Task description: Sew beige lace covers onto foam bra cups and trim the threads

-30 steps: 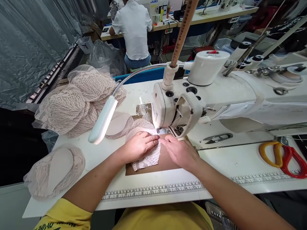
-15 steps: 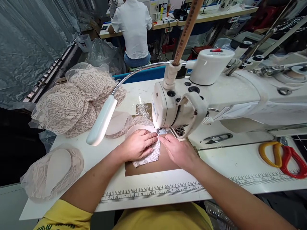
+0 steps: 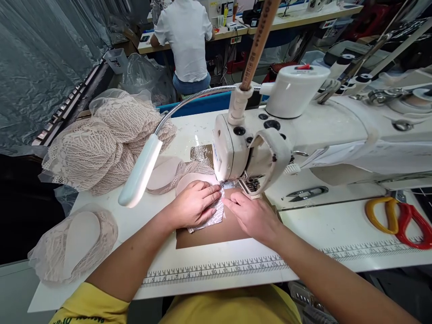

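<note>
My left hand [image 3: 194, 204] lies flat on a piece of white lace [image 3: 213, 215], pressing it down just in front of the needle of a white sewing machine [image 3: 256, 148]. My right hand [image 3: 251, 215] rests beside it on the brown plate, its fingertips pinching the lace's right edge near the presser foot [image 3: 229, 183]. A padded beige cup [image 3: 189, 181] joined to the lace trails behind the needle. The lace's far end is hidden under the machine head.
A heap of beige lace cups [image 3: 104, 144] sits at the back left and one cup [image 3: 76, 240] at the near left. A gooseneck lamp [image 3: 138, 173] hangs over the table. Thread snips [image 3: 305, 193] and orange-red scissors [image 3: 400, 220] lie right. A person in white [image 3: 185, 40] sits beyond.
The lace has been drawn further under the presser foot, so less of it shows in front. Both hands have crept slightly forward with it.
</note>
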`<state>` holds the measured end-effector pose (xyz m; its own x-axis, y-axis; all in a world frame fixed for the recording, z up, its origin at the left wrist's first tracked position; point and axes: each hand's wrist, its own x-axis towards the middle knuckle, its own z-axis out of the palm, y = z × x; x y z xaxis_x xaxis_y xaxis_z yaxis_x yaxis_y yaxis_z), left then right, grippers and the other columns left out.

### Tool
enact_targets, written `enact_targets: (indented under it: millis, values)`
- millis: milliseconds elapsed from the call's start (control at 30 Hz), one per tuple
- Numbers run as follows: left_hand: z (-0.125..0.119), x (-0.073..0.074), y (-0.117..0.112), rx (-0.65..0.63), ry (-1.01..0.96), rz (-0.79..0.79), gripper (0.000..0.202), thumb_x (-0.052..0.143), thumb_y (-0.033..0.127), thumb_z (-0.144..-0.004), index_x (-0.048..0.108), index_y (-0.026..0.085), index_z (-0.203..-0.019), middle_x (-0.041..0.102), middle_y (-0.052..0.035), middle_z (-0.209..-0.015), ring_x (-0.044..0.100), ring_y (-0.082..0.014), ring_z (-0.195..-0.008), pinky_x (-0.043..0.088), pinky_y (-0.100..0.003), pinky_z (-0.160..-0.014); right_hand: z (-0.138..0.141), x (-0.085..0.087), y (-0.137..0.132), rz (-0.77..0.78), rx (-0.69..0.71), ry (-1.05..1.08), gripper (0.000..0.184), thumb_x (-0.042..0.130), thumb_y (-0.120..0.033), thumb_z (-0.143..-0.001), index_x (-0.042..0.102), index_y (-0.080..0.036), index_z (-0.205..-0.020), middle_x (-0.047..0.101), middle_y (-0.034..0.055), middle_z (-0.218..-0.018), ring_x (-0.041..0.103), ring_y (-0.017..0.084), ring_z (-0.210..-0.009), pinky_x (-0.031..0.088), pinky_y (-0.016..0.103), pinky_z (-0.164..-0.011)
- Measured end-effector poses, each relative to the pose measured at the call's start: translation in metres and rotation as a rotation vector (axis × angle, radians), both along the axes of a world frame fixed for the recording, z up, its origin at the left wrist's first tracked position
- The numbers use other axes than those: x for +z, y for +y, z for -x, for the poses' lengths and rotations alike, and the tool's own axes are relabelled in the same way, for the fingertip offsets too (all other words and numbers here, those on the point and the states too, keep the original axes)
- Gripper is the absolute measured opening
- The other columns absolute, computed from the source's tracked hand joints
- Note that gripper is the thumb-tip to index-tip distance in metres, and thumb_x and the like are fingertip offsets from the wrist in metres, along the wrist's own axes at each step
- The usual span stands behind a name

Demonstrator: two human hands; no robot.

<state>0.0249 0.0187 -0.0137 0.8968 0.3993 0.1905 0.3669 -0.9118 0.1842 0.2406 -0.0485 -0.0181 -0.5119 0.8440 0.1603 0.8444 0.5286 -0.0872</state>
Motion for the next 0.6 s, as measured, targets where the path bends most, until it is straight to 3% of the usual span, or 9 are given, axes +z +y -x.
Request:
enact_targets:
  millis: [467, 600]
  values:
    - [-0.0039, 0.0019, 0.0061, 0.092, 0.020, 0.012, 0.049, 0.043, 0.039, -0.091, 0.052, 0.010, -0.130, 0.056, -0.0161, -0.129, 0.050, -0.0304, -0.107, 0.042, -0.046, -0.089, 0.0072, 0.0023, 0.0063, -0.044, -0.151, -0.048, 0.037, 0.045, -0.006, -0.083, 0.067, -0.022, -0.108, 0.062, 0.0059, -0.084, 0.049, 0.018, -0.072, 0.028, 0.031, -0.058]
    - [-0.0030, 0.0023, 0.0063, 0.107, 0.017, -0.005, 0.049, 0.044, 0.039, -0.091, 0.053, 0.010, -0.129, 0.055, -0.0144, -0.131, 0.049, -0.0310, -0.108, 0.041, -0.045, -0.092, 0.0031, 0.0003, 0.0051, -0.058, -0.140, -0.017, 0.037, 0.044, -0.008, -0.084, 0.065, -0.020, -0.112, 0.064, 0.0066, -0.096, 0.050, 0.018, -0.075, 0.030, 0.031, -0.061]
